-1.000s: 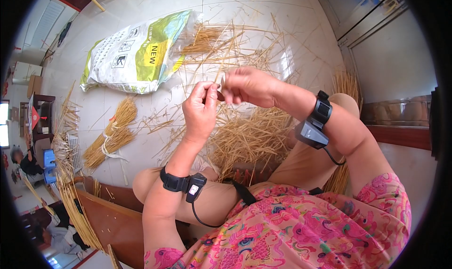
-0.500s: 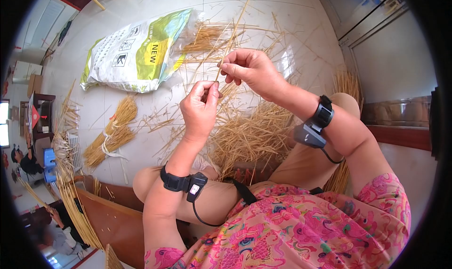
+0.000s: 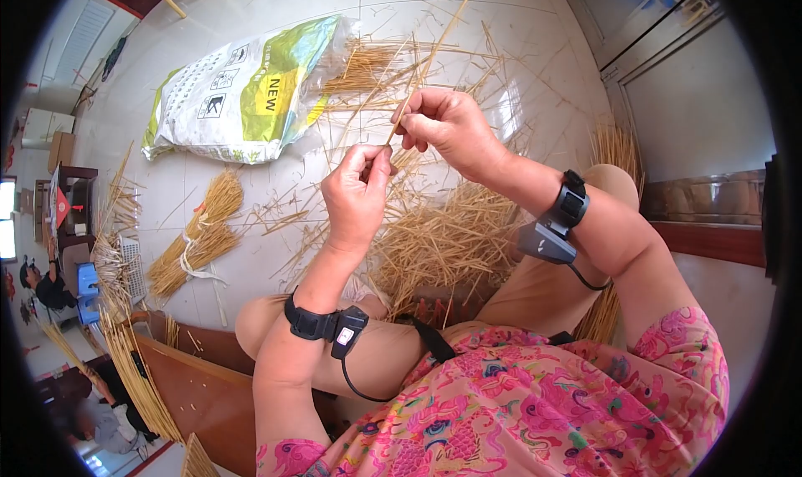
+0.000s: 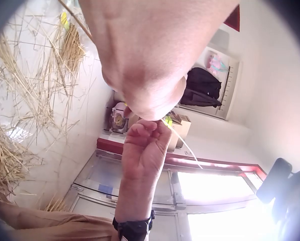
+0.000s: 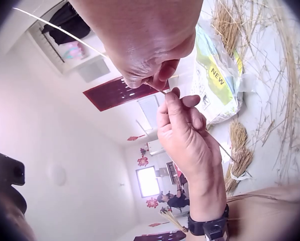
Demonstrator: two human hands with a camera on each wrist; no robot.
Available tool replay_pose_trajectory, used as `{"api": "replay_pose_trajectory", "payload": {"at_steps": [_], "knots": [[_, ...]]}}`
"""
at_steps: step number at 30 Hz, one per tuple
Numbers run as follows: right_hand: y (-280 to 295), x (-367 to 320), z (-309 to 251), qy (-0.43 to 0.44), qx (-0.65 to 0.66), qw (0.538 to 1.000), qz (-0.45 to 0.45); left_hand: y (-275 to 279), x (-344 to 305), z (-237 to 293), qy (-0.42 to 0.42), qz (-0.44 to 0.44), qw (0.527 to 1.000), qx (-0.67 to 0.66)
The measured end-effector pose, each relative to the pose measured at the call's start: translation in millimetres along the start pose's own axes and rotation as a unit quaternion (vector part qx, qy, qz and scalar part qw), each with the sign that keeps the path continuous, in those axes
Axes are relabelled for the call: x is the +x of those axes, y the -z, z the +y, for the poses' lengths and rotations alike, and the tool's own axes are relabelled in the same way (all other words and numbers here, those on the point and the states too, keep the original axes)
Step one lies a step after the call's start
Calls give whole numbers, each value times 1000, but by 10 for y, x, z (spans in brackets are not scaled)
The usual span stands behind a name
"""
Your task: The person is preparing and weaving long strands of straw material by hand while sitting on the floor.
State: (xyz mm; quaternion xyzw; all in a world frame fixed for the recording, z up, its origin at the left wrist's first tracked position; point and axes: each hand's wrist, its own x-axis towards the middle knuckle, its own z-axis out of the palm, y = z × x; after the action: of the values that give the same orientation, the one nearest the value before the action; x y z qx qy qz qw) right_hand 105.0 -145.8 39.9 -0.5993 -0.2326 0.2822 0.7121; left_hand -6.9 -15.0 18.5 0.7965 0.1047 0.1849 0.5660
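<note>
In the head view, a long thin straw stalk (image 3: pixel 443 43) slants up and away from between the two hands. My left hand (image 3: pixel 357 195) pinches its near end between thumb and forefinger. A little higher and to the right, my right hand (image 3: pixel 455 130) grips the same stalk with thumb and curled fingers. The right wrist view shows a short length of stalk (image 5: pixel 159 89) bridging the two hands, and a thin tail (image 5: pixel 224 149) coming out below the left hand. From the left wrist view, the stalk (image 4: pixel 187 146) passes out beyond the right hand.
Loose straw (image 3: pixel 447 239) is heaped between the knees, with more scattered over the tiled floor. A white and green bag (image 3: pixel 225 97) lies ahead, straw at its mouth. Left of the heap is a tied straw bundle (image 3: pixel 196 235). A brown wooden panel (image 3: pixel 200 398) stands near the left thigh.
My right hand was blurred beside the left one second ago; it then moved up and apart, with the long stalk coming into sight. Since then the stalk's far end has swung slightly right.
</note>
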Motion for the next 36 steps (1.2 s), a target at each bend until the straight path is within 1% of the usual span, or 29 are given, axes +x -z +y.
{"api": "replay_pose_trajectory", "payload": {"at_steps": [2,3,6,8,9,11,12,14,15,16,17,20,21,22,24,25,28,31,36], "knots": [[4,8,29,2,35,999,-15,2,-5,22,10,-15,1000,-22],[5,11,40,3,52,998,-22,1,-4,19,1,-18,1000,-25],[-25,2,45,-69,142,987,-8,-2,-1,18,-12,-29,999,-38],[-31,-7,55,-111,203,973,-21,-5,-8,45,-5,-42,998,-49],[-34,-11,58,-131,234,963,-28,-26,-11,23,-21,-32,998,-54],[-40,-28,57,-145,140,978,-42,-74,-12,-44,-53,-12,997,-63],[-43,-37,56,-151,94,983,-48,-61,-4,-30,-33,-2,997,-68],[-45,-63,53,-167,-36,977,-126,-16,22,3,5,18,997,-76],[-45,-74,45,-173,-101,966,-164,-6,56,-40,21,25,993,-109],[-47,-81,29,-179,-165,949,-201,22,77,-57,32,18,993,-112],[-28,-74,-39,-220,-219,917,-251,52,91,-56,43,12,992,-116],[-37,-61,-141,-174,-312,918,-172,62,80,-28,69,-5,990,-126],[-14,-24,-84,-128,-277,943,-130,57,70,-16,78,-11,988,-130],[-13,-13,-42,-97,-201,970,-99,50,56,-10,76,-25,989,-127],[-20,20,8,-31,-45,998,-34,44,45,8,73,-54,988,-122],[32,48,8,-41,-79,995,-52,39,41,24,70,-58,988,-126],[2,23,-39,-31,-35,998,-49,34,39,69,66,-66,986,-136],[8,18,-42,-37,-34,997,-56,32,40,77,64,-69,985,-143],[-15,-3,-42,-27,13,998,-48,17,34,76,60,-83,984,-144]]}}
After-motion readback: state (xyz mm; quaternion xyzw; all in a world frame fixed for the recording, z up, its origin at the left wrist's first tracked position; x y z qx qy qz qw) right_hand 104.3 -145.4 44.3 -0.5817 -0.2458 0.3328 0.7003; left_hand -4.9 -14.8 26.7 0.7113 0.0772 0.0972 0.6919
